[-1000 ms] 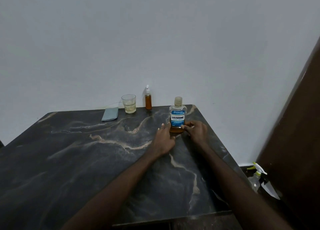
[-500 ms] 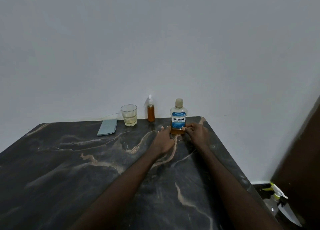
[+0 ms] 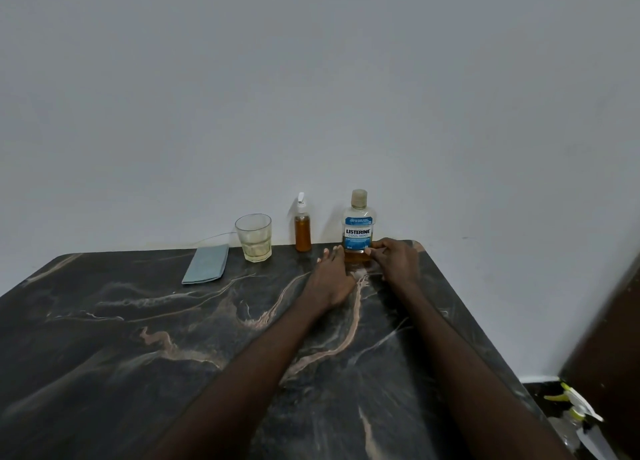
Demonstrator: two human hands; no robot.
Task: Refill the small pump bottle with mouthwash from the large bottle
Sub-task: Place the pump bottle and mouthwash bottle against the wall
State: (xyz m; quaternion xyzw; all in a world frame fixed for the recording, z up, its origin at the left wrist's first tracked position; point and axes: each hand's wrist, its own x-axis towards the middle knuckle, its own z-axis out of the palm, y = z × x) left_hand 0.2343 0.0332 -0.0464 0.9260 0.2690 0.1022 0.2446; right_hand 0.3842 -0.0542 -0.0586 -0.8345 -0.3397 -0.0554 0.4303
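The large mouthwash bottle (image 3: 358, 227) stands upright near the table's far right corner, clear with a blue label, a pale cap and amber liquid low inside. My right hand (image 3: 394, 258) grips its base from the right. My left hand (image 3: 330, 277) lies flat on the table with its fingertips against the bottle's lower left side. The small pump bottle (image 3: 302, 230), filled with amber liquid and topped by a white pump, stands to the left of the large bottle, by the wall.
A glass tumbler (image 3: 254, 238) with a little pale liquid stands left of the pump bottle. A folded blue-grey cloth (image 3: 206, 264) lies further left. The dark marble table (image 3: 138, 338) ends at right, where a spray bottle (image 3: 571, 414) sits on the floor.
The view has tilted upward, so the table sits lower in frame. Both hands stay at the large bottle's base, which has not visibly moved.
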